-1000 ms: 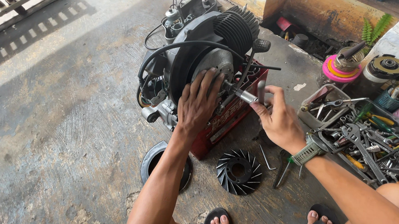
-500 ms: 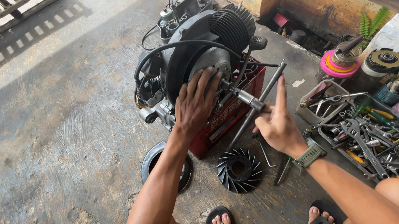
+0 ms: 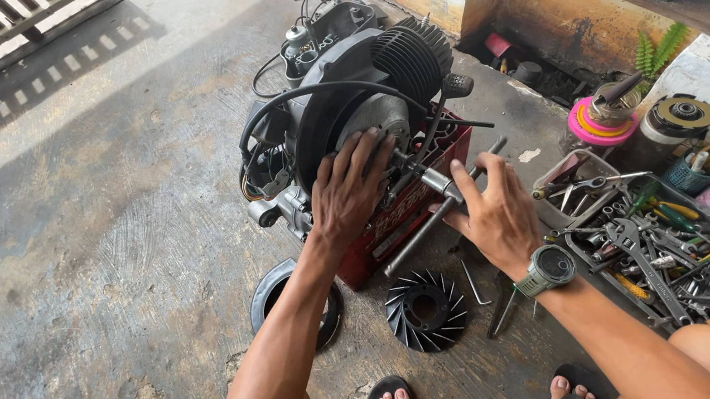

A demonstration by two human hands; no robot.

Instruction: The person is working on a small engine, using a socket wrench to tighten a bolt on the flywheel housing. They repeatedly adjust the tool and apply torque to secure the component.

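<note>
Engine (image 3: 360,90) stood propped on red crate (image 3: 413,207) on the floor, at twelve o'clock from the feet. Left hand (image 3: 349,191) pressed flat, fingers spread, against flywheel (image 3: 375,120); held nothing, only braced. Right hand (image 3: 499,217) closed around T-wrench (image 3: 435,215), socket end set on the flywheel hub, long bar slanting from one o'clock to seven. Judged as loosening or tightening of the hub nut, mid-turn. Next move would call for firm bracing of the flywheel and a steady swing of the bar, socket kept square on the nut. Fan (image 3: 426,308) lay on the floor at six o'clock from the crate, tray (image 3: 668,250) of tools at three o'clock. Against half a second before: bar similarly slanted, right thumb now spread along the shaft, left hand unmoved.
</note>
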